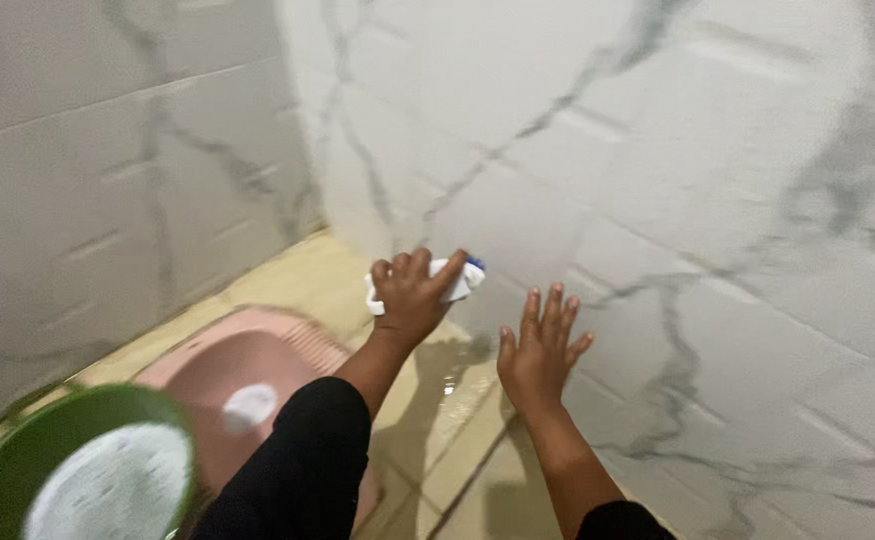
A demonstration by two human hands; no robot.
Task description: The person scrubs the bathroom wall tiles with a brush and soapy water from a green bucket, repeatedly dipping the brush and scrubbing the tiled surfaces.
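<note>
1. The left hand [413,295] holds a white sponge [455,283] with a bit of blue at one end.
2. The fingers are curled tight around the sponge, so most of it is hidden.
3. The sponge is pressed on the wall [658,150], low down, near the corner where two walls meet.
4. The sponge is long from side to side. The blue end points right and a little up. The other white end sticks out on the left of the hand.
5. The right hand [540,350] is open wide and holds nothing. Its fingers are spread and point up.
6. The right hand lies flat on the wall, just beside the left hand and a little lower.
7. Both arms wear black sleeves [303,460].
8. The wall is white tile with grey lines like marble.
9. The floor [478,450] is pale yellow tile and looks wet near the hands.
10. A pink squat toilet [258,360] is set in the floor, left of the arms.
11. A green bucket [18,470] sits in the bottom left corner. Something white is inside it.
</note>
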